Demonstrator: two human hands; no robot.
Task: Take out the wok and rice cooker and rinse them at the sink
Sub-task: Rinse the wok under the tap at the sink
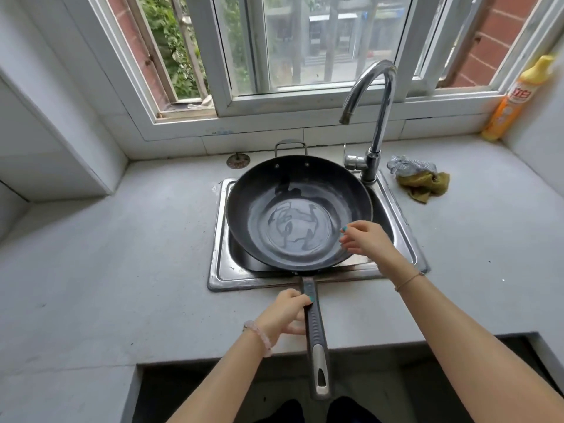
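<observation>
The wok [299, 215] fills nearly all of the sink [219, 264]. Only a sliver of basin shows at the near left corner and along the right side, where my right hand [366, 239] hovers at the rim. The tap [378, 117] arches over the wok's far right edge and blocks a reach from there. The handle [314, 325] juts across the desk [122, 254] toward me, in my left hand [287, 312]. Left of the sink there's broad bare desk. To the right, a cloth [424, 184] and a scourer [409, 166] crowd the tap, and a bottle [515, 99] stands in the far corner.
</observation>
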